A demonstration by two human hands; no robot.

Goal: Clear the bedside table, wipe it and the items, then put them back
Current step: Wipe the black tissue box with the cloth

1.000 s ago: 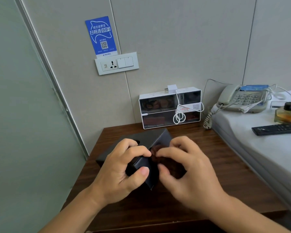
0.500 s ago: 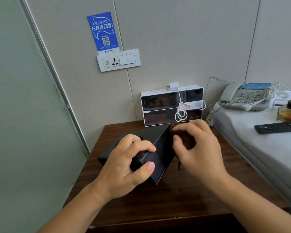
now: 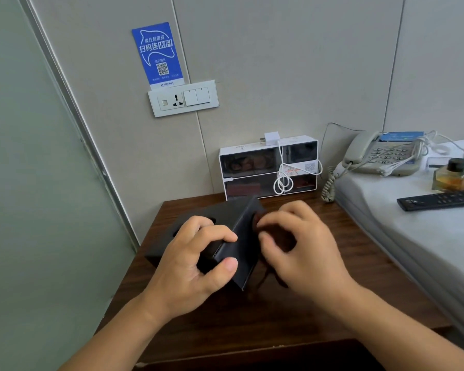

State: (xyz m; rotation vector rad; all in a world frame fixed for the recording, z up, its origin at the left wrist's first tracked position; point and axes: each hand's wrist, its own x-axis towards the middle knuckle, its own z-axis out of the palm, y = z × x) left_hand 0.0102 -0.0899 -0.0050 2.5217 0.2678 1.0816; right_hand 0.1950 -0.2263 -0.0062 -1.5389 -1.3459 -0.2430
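A: Where is the black box point(image 3: 217, 231) sitting?

B: It is on the bedside table point(image 3: 292, 325), toward the left and middle of the wooden top, tipped so one end points up at you. Your left hand point(image 3: 196, 266) grips it: the fingers curl over the upper face and your thumb presses on the near end.

A: And my other hand?

B: Your right hand point(image 3: 303, 253) is just beside the box's right end, fingers bent in and thumb close to the fingertips. It is bunched round a dark brown cloth point(image 3: 279, 245) that touches the box. The hand is blurred, so you cannot read exactly how each finger lies, but it does have hold of the cloth.

A: What else is on the table?

B: At the back edge, against the wall, stands a white case point(image 3: 268, 167) with dark windows. A white plug sits on its top and a white cable point(image 3: 283, 180) hangs down its front in a loop.

A: And on the bed point(image 3: 413, 236) to your right?

B: A grey telephone point(image 3: 381, 156) lies at the far end, its coiled cord point(image 3: 328, 188) dropping down between the bed and the table. Near it are a glass bottle point(image 3: 454, 176) with a black cap and amber liquid, and a black remote point(image 3: 439, 199) lying flat.

A: The wall?

B: A socket plate point(image 3: 182, 99) with switches, and a blue sign point(image 3: 157, 54) just above it, touching its top edge.
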